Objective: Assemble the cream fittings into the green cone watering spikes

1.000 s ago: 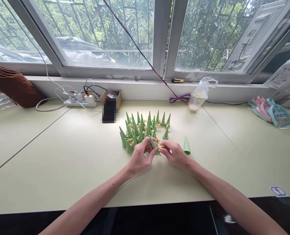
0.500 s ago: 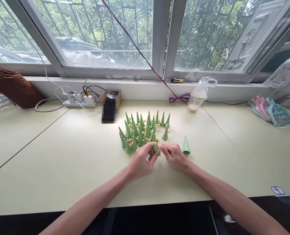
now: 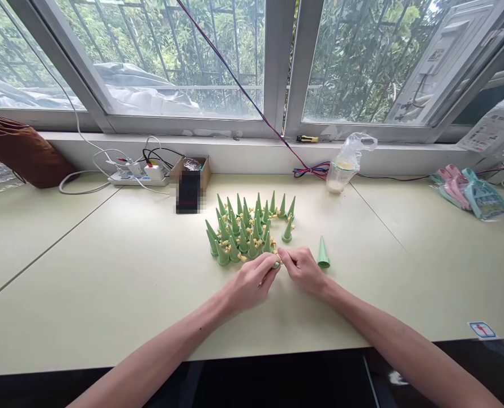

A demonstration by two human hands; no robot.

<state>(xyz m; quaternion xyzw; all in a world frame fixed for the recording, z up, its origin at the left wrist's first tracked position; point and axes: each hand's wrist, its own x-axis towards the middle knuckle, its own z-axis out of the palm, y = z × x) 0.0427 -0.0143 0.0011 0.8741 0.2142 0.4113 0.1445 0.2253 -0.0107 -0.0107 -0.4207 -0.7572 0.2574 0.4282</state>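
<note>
My left hand (image 3: 252,283) is closed round a green cone (image 3: 276,264), most of which its fingers hide. Against it, the thumb and fingers of my right hand (image 3: 303,270) pinch a small yellowish piece, barely visible between the two hands. Just beyond the hands stands a tight group of upright green cones (image 3: 234,249), several with small yellow fittings on their sides. One such cone (image 3: 286,231) is slightly apart on the group's right. To the right of my right hand, a single green cone (image 3: 323,255) stands upright, with no yellow fitting visible on it.
Behind the cones are a small cardboard box (image 3: 205,170), a power strip (image 3: 139,178) with cables, and a bagged plastic cup (image 3: 337,178). A brown bag (image 3: 26,153) lies far left; pink and teal plastic items (image 3: 481,195) lie far right. The table's front edge runs below my forearms.
My left hand has turned and its fingers have closed further over the green cone, which now shows only a little. My right hand has stayed nearly in place.
</note>
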